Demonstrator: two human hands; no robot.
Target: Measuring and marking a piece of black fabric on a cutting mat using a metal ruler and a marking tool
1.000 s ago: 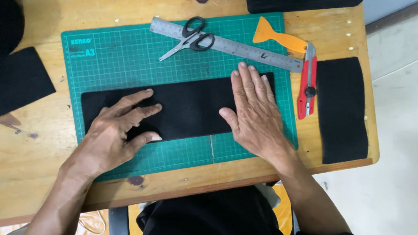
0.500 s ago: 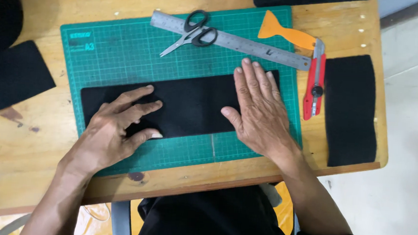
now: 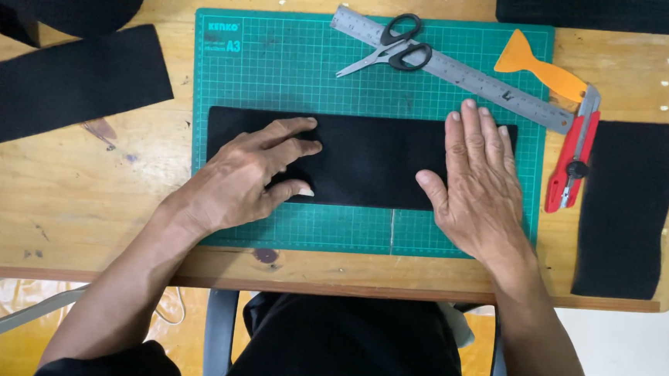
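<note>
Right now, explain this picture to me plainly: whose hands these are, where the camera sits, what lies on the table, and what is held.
The camera sits on a person's head and looks straight down at a wooden table. No machine: just two bare hands. The left hand and right hand lie flat on a black fabric strip spread on a green cutting mat. Neither grips anything. Above lie scissors on a metal ruler, an orange scraper and a red utility knife. More black fabric pieces lie around the mat.
</note>
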